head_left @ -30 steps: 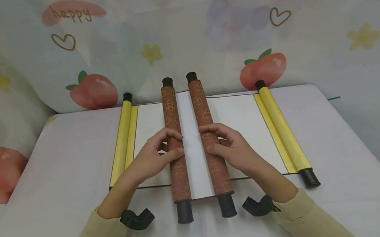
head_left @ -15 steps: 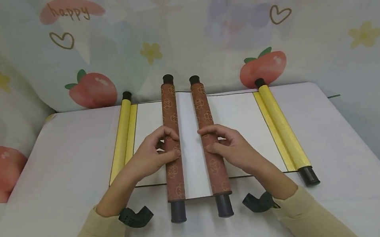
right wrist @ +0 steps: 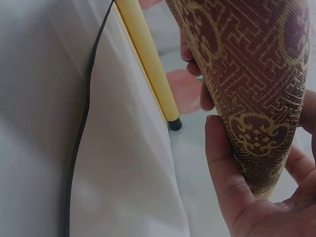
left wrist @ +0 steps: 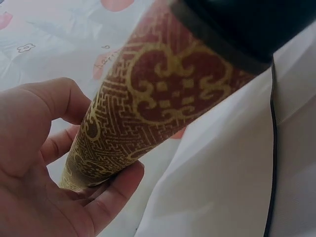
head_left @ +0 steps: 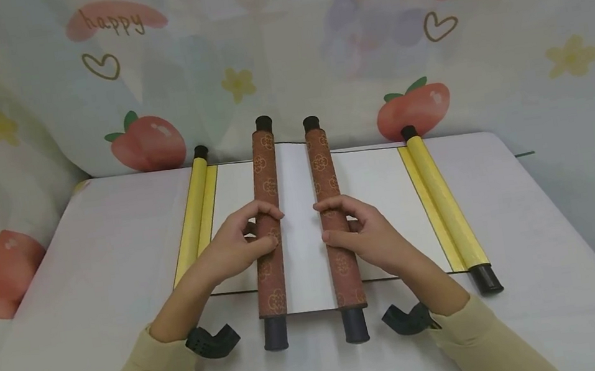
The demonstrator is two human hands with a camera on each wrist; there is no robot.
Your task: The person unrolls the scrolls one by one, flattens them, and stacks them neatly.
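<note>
In the head view, a brocade scroll is held partly unrolled, a white strip of its paper [head_left: 303, 241] stretching between two red-brown rolls with black end knobs. My left hand [head_left: 229, 244] grips the left roll [head_left: 271, 289], thumb and fingers curled round it. The right roll [head_left: 345, 270] is held the same way by my right hand [head_left: 368, 229]. Gold patterning covers the left roll [left wrist: 148, 98] in the left wrist view and the right roll [right wrist: 252, 79] in the right wrist view. Some fingers are hidden behind the rolls.
Behind and beneath lies another scroll with white paper [head_left: 382, 212], spread on the white-covered table [head_left: 106, 235]. Its yellow left roll [head_left: 198, 192] and yellow right roll [head_left: 446, 203] end in black knobs. A fruit-printed cloth [head_left: 280, 56] hangs at the back.
The two red-brown rolls have moved apart, the left one's near end going left and the right one's far end right. More white paper shows between them.
</note>
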